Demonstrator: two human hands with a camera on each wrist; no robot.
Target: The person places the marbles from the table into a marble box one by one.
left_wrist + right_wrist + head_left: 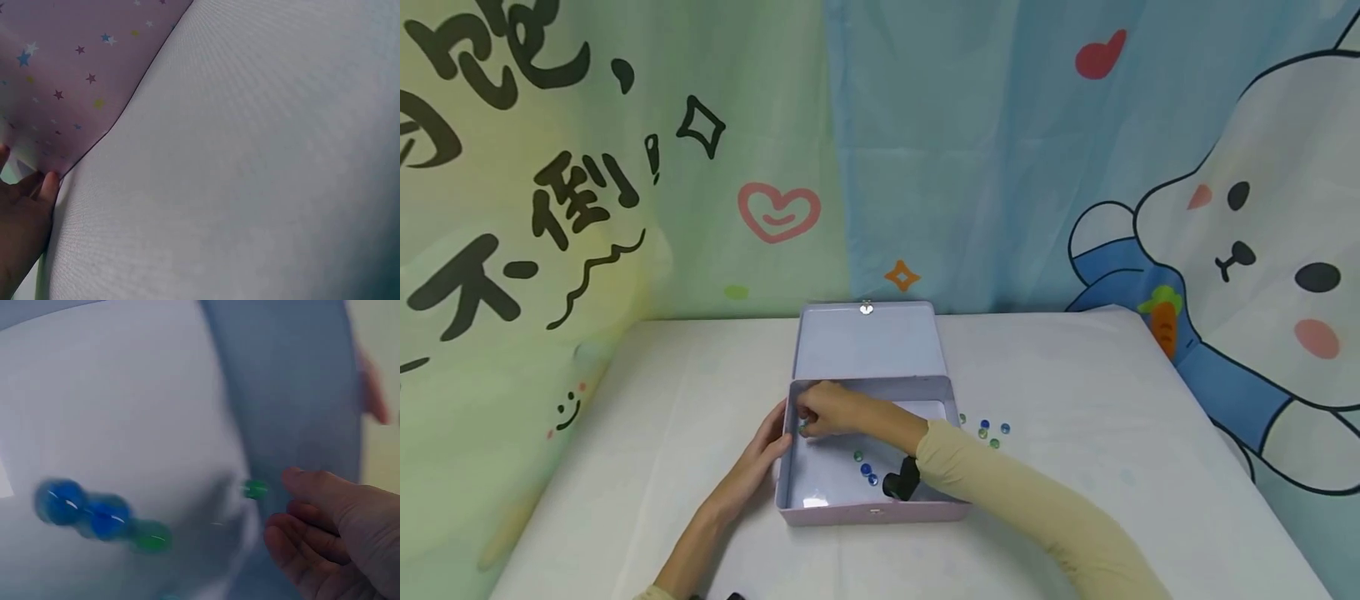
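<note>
My right hand [829, 408] reaches into a shallow lidded box [874, 515], near its left wall. In the right wrist view its thumb and fingers are loosely bent and apart, the fingertips just beside a green marble [255, 489] at the foot of the wall. Two blue marbles [107, 516] and another green marble [151, 536] lie in a row on the box floor. My left hand [756, 462] rests against the outside of the left wall. In the left wrist view its fingertips touch the star-patterned pink side [81, 75] low at the corner.
The box's lid [870, 342] stands raised at the back. Several blue and green marbles [995, 443] lie on the white tabletop [1075, 375] right of the box. A black wrist camera [901, 482] sits on my right wrist, over the box. A printed curtain [925, 167] hangs behind the table.
</note>
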